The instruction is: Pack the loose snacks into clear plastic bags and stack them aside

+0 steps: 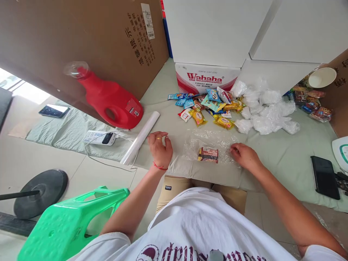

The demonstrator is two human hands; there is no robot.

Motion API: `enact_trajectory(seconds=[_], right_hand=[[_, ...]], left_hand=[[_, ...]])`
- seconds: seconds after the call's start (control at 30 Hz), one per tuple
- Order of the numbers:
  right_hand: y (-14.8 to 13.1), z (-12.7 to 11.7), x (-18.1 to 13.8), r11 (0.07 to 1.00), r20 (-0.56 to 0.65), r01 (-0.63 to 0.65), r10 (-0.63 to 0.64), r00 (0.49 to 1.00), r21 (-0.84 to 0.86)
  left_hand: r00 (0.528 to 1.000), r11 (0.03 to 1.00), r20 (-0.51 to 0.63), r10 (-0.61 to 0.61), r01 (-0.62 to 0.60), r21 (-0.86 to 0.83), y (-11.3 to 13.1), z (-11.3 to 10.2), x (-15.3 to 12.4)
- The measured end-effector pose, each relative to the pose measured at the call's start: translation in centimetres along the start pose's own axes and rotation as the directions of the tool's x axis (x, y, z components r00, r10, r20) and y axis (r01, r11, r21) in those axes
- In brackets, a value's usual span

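A small dark-red and yellow snack packet (208, 154) lies flat on a crumpled sheet of clear plastic film (190, 146) in front of me. My right hand (246, 156) is at the film's right edge, with thumb and fingertips pinched together on it. To the left of the film, my left hand (161, 149) hovers low over the cloth, fingers loosely bent and thumb apart, nothing visible in it. Beside that hand lies a roll of clear film (141, 137). Beyond the sheet is a pile of mixed wrapped snacks (210, 105).
Several clear plastic-wrapped bundles (266, 108) lie back right, near more snacks (312, 101) and a paper cup (322, 78). A red detergent jug (114, 98) and a power bank (100, 137) stand left. A black phone (324, 177) lies right; a green stool (67, 221) stands lower left.
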State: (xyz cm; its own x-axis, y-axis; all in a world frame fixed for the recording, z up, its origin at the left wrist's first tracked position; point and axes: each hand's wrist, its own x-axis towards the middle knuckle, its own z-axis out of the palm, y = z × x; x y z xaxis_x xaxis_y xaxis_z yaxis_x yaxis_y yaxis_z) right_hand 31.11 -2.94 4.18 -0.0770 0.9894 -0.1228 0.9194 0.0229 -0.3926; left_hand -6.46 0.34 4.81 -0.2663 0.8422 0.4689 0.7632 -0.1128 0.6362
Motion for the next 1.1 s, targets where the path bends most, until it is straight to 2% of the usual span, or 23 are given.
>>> enact_trajectory(seconds=[0.03,0.07,0.1,0.17,0.2,0.27,0.33,0.43,0.53,0.67,0.73,0.83,0.9,0.97,1.03,1.1], right_hand=[[-0.4,-0.7,0.5,0.998,-0.07,0.03,-0.034,0.997,-0.051],[-0.9,-1.2,1.2,0.994,-0.124,0.073,-0.083,0.989,-0.085],[-1.6,-1.6,2.2,0.986,-0.149,0.129,-0.144,0.978,-0.105],[-3.3,-1.5,4.7,0.96,-0.114,0.256,-0.268,0.957,-0.116],[-4.3,-1.1,6.1,0.943,-0.067,0.308,-0.317,0.946,-0.123],[-6.1,0.2,8.6,0.924,0.034,0.345,-0.344,0.938,-0.166],[-7.4,1.4,10.7,0.923,0.118,0.312,-0.292,0.949,-0.224],[-8.2,1.6,12.3,0.927,0.204,0.292,-0.247,0.947,-0.234],[-8.3,-0.2,12.0,0.919,0.228,0.351,-0.308,0.924,-0.178],[-8.3,-2.6,8.2,0.885,0.174,0.46,-0.444,0.879,-0.068],[-8.2,-2.6,5.4,0.867,0.17,0.498,-0.487,0.857,-0.025],[-7.4,-0.6,1.7,0.857,0.169,0.512,-0.513,0.842,0.054],[-6.8,1.5,0.0,0.856,0.146,0.5,-0.516,0.844,0.13],[-6.3,3.4,-1.0,0.852,0.095,0.486,-0.51,0.855,0.196],[-6.3,4.9,-1.5,0.851,0.047,0.473,-0.495,0.868,0.229],[-6.7,5.6,-1.7,0.862,0.028,0.455,-0.473,0.881,0.224]], left_hand=[[0.994,0.994,-0.011,0.104,-0.105,-0.029,1.1,-0.6,-0.7],[0.971,0.97,0.057,0.23,-0.225,-0.088,2.3,-1.1,-1.6],[0.916,0.928,0.175,0.36,-0.333,-0.166,3.6,-1.2,-2.6],[0.735,0.843,0.413,0.538,-0.458,-0.283,6.1,-0.7,-4.8],[0.655,0.834,0.519,0.549,-0.471,-0.287,7.2,-0.1,-5.8],[0.564,0.861,0.674,0.478,-0.455,-0.229,8.7,1.5,-7.2],[0.513,0.893,0.78,0.358,-0.431,-0.126,9.3,2.8,-7.7],[0.461,0.906,0.853,0.243,-0.422,-0.03,9.3,3.5,-7.6],[0.446,0.897,0.868,0.217,-0.443,0.004,9.4,3.2,-7.4],[0.456,0.892,0.863,0.216,-0.451,0.015,9.5,2.9,-7.8],[0.484,0.905,0.844,0.232,-0.425,-0.005,9.2,3.0,-8.0],[0.549,0.937,0.795,0.258,-0.341,-0.069,8.1,3.3,-7.9],[0.578,0.949,0.761,0.295,-0.266,-0.167,7.2,3.5,-7.6],[0.588,0.939,0.735,0.338,-0.155,-0.307,6.3,3.6,-7.3],[0.593,0.904,0.734,0.332,0.021,-0.426,5.5,3.7,-7.0],[0.607,0.85,0.756,0.245,0.242,-0.469,4.7,3.8,-6.9]])
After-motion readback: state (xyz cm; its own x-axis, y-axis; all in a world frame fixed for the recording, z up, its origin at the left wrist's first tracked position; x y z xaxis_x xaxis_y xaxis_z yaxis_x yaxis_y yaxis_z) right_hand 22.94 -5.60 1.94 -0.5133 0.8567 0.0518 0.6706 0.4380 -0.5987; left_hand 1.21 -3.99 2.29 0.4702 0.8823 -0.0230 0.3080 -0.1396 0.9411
